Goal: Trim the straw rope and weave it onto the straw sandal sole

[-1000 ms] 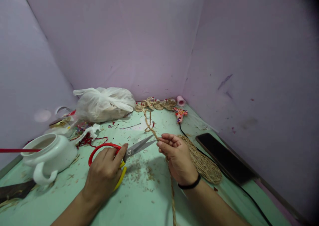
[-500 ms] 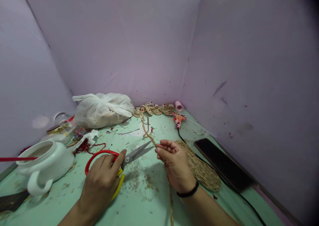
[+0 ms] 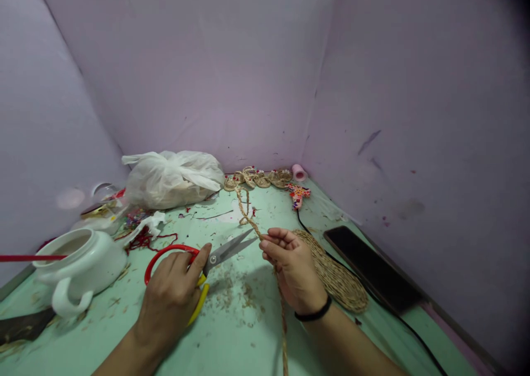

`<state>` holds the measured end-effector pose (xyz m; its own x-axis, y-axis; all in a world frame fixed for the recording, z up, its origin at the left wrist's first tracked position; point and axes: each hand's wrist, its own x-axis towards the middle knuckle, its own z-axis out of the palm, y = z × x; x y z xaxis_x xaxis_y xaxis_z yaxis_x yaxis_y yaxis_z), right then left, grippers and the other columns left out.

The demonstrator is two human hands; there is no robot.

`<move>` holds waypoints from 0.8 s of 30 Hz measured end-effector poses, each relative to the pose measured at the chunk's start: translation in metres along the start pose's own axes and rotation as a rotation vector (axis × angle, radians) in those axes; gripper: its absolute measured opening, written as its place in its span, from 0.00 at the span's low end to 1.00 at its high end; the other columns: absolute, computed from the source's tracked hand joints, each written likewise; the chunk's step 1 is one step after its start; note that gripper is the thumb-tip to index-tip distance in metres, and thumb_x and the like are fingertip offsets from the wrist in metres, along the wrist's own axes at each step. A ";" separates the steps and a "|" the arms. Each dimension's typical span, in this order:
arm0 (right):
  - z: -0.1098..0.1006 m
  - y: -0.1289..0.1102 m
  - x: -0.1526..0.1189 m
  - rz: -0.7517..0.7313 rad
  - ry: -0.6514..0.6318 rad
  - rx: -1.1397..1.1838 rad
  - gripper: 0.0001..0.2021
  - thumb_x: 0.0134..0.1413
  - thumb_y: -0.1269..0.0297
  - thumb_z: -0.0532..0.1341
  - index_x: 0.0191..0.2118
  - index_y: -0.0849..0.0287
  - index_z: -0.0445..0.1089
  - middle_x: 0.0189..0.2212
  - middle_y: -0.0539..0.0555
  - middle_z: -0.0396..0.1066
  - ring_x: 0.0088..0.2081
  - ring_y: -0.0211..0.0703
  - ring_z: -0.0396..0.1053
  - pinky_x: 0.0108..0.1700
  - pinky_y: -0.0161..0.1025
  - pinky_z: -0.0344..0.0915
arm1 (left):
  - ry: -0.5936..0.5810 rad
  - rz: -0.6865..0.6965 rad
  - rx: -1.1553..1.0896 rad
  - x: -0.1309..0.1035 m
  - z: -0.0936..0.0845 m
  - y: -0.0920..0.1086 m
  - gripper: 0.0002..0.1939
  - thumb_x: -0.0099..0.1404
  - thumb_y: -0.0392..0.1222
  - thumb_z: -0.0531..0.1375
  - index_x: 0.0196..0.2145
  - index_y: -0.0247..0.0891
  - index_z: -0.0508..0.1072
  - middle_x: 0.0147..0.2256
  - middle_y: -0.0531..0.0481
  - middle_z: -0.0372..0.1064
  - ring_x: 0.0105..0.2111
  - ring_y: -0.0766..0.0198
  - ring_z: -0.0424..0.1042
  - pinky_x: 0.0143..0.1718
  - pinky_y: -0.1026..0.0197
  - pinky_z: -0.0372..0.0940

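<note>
My left hand [image 3: 174, 293] grips scissors [image 3: 223, 254] with red and yellow handles. Their blades point right, slightly parted, with the tips close to a braided straw cord [image 3: 247, 218]. The fingers of my right hand [image 3: 292, 263] pinch that cord. Its far part bends into a loop on the green table, and its lower part hangs below my palm to the bottom of the view. Beside my right wrist, which has a black band, lies a woven straw sole [image 3: 339, 279], partly covered by my hand.
A white teapot [image 3: 89, 260] stands at left, dark red yarn [image 3: 143, 239] behind it. Further back are a white plastic bag [image 3: 171, 180], small straw sandals [image 3: 263, 179] and a pink spool [image 3: 298, 173]. A patterned glue gun [image 3: 297, 195], its black cable and a phone [image 3: 370, 268] lie at right.
The view has shifted slightly. Both hands keep nearly the same pose, with the scissor blades still slightly parted beside the cord.
</note>
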<state>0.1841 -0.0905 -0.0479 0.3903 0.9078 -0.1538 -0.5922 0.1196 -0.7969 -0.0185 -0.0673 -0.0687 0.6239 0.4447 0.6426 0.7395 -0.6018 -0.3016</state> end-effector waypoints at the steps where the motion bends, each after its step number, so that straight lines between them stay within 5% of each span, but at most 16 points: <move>1: 0.000 0.000 0.000 0.002 -0.003 -0.003 0.15 0.23 0.75 0.69 0.25 0.62 0.67 0.20 0.48 0.71 0.21 0.32 0.64 0.22 0.29 0.61 | -0.001 -0.001 -0.006 0.000 0.000 0.000 0.25 0.50 0.26 0.53 0.48 0.30 0.63 0.28 0.44 0.62 0.29 0.56 0.61 0.30 0.55 0.61; 24: 0.001 0.002 0.000 0.004 -0.013 -0.017 0.15 0.23 0.74 0.68 0.25 0.62 0.67 0.19 0.48 0.70 0.21 0.32 0.64 0.22 0.30 0.60 | 0.012 0.039 -0.061 -0.003 0.008 0.001 0.20 0.52 0.28 0.52 0.44 0.28 0.66 0.26 0.45 0.66 0.27 0.58 0.63 0.30 0.58 0.60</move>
<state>0.1819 -0.0902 -0.0488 0.3785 0.9134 -0.1500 -0.5814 0.1086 -0.8063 -0.0174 -0.0642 -0.0760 0.6485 0.4125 0.6398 0.6978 -0.6580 -0.2830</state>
